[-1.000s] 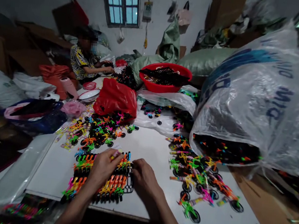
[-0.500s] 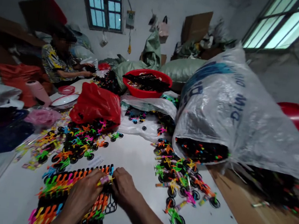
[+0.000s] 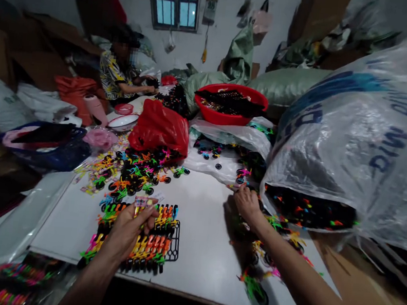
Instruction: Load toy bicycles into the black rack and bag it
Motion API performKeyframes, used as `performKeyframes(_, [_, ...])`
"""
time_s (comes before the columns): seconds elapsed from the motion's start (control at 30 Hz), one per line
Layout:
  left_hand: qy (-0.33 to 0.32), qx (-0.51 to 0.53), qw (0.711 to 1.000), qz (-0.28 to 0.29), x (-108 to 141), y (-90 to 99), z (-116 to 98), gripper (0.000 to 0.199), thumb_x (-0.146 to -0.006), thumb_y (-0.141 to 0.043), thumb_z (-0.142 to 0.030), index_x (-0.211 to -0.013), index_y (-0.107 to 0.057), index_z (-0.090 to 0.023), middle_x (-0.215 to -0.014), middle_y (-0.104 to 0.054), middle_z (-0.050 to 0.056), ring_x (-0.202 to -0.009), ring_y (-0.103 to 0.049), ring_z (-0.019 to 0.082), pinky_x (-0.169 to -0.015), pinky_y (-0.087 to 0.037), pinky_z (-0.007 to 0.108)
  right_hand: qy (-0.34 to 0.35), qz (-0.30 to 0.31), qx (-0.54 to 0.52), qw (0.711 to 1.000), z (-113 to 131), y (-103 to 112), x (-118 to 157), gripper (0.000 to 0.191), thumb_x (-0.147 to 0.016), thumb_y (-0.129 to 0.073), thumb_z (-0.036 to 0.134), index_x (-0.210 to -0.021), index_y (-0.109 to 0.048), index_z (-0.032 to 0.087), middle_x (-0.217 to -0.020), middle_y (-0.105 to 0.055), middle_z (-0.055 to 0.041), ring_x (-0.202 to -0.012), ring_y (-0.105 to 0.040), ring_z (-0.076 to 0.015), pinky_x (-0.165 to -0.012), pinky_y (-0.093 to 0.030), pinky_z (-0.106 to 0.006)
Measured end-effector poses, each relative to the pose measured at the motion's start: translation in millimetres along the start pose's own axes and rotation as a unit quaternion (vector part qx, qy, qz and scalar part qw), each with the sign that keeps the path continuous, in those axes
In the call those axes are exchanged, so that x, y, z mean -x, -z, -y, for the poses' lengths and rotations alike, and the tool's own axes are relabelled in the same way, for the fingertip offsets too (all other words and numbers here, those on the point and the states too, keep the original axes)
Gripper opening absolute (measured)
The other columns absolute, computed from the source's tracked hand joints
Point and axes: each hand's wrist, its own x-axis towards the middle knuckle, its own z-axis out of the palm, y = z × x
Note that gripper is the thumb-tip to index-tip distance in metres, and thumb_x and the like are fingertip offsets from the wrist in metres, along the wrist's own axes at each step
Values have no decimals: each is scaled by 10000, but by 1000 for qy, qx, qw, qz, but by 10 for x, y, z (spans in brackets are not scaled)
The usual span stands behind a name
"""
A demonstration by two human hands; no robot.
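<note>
A black grid tray [image 3: 174,242] packed with rows of small colourful toy bicycles lies on the white table [image 3: 200,211] in front of me. My left hand [image 3: 126,229] rests over the tray and pinches a small pink sticker strip [image 3: 141,201] between thumb and fingers. My right hand [image 3: 246,203] reaches out to the right, fingers down in a loose pile of toy bicycles [image 3: 271,229] at the mouth of a big clear plastic bag [image 3: 356,135]. Whether it grips one is hidden.
A second heap of toy bicycles [image 3: 135,171] lies behind the tray, below a red plastic bag [image 3: 160,128]. A red basin [image 3: 229,104] sits further back. Another person [image 3: 119,72] works at the far left. Finished trays [image 3: 0,286] lie low at the left.
My right hand left the tray and moved right to the loose pile by the clear bag. My left hand stayed on the tray with the pink strip.
</note>
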Motion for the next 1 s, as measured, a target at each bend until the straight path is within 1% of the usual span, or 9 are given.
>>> performKeyframes(0.13, [-32, -64, 997, -11, -38, 96, 69, 538, -656, -692, -477, -1032, -564, -114, -673, -598, -14, -511, -457, 83, -458, -341, 194, 44, 4, -13, 999, 186, 98, 92, 268, -842, -411, 50, -978, -628, 129, -1132, -562, -171, -975, -500, -256, -786, -383, -359])
performKeyframes(0.23, [-54, -188, 981, -19, -55, 92, 132, 459, -718, -622, -476, -1018, -586, -130, -642, -579, -27, -530, -480, 107, -489, -359, 215, 152, -16, -112, 982, 582, 115, 342, 242, -846, -439, 58, -986, -607, 161, -1043, -576, -130, -954, -498, -232, -808, -366, -348])
performKeyframes(0.27, [-69, -241, 968, -18, -51, 65, 143, 404, -730, -607, -464, -968, -602, -138, -639, -576, -25, -557, -502, 121, -519, -377, 226, 192, -15, -156, 969, 729, 97, 443, 215, -851, -446, 74, -953, -609, 171, -995, -581, -116, -913, -503, -219, -801, -363, -343])
performKeyframes(0.33, [-132, -351, 927, -4, -36, -11, 144, 283, -761, -574, -426, -843, -613, -158, -677, -582, -6, -637, -539, 148, -601, -405, 253, 200, -14, -220, 955, 974, 46, 624, 173, -859, -454, 104, -878, -606, 182, -906, -581, -92, -841, -504, -207, -784, -358, -347])
performKeyframes(0.43, [-229, -482, 845, 33, -31, -122, 105, 212, -833, -487, -352, -768, -587, -177, -793, -585, 28, -736, -551, 167, -685, -395, 281, 134, -6, -279, 951, 1171, 20, 756, 189, -859, -444, 102, -921, -604, 180, -902, -581, -89, -831, -508, -207, -763, -365, -342])
performKeyframes(0.5, [-231, -537, 808, 75, -54, -170, 83, 198, -858, -450, -302, -773, -581, -182, -829, -581, 36, -764, -554, 169, -696, -381, 280, 98, -2, -336, 937, 1265, 52, 742, 214, -880, -424, 126, -1004, -591, 180, -944, -580, -89, -862, -517, -201, -770, -379, -324])
performKeyframes(0.63, [-173, -609, 764, 121, -127, -214, 91, 153, -848, -469, -249, -778, -589, -185, -822, -594, 38, -778, -564, 177, -674, -363, 268, 91, 2, -490, 867, 1566, 48, 601, 206, -911, -414, 208, -1073, -539, 185, -973, -560, -60, -888, -520, -163, -779, -396, -270])
performKeyframes(0.77, [-160, -622, 757, 118, -163, -206, 102, 148, -842, -483, -240, -753, -583, -176, -789, -597, 33, -735, -560, 169, -647, -349, 260, 87, -3, -546, 833, 1784, -123, 484, 163, -907, -403, 188, -1000, -534, 160, -917, -565, -47, -844, -518, -148, -764, -386, -255])
performKeyframes(1.0, [-155, -615, 764, 117, -172, -175, 103, 166, -855, -480, -258, -766, -596, -180, -794, -597, 22, -720, -557, 154, -626, -340, 243, 116, 32, -503, 856, 1688, -154, 400, 120, -909, -407, 216, -932, -513, 165, -870, -570, -41, -792, -518, -147, -706, -362, -248])
